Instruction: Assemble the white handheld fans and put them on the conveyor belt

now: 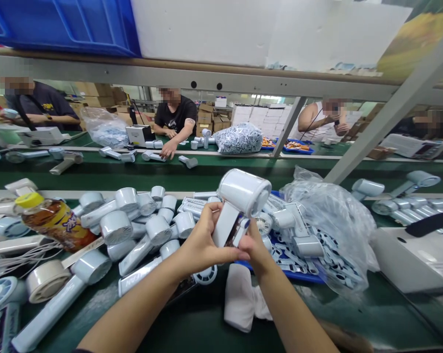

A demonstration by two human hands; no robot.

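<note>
I hold a white handheld fan (239, 198) upright in front of me, its round head at the top and its handle pointing down. My left hand (201, 242) is wrapped round the handle from the left. My right hand (253, 247) pinches the lower part of the handle from the right, where the casing looks open and dark inside. Just behind lies a pile of the same white fans (143, 225) on the green bench (192, 318). A white cloth (241, 304) lies under my wrists.
A tea bottle with a yellow cap (54, 218) lies at left among fan parts. A blue tray (298, 272) and a clear plastic bag (331, 225) of small white parts sit at right, beside a grey machine (412, 255). Three other people work across the conveyor (214, 174).
</note>
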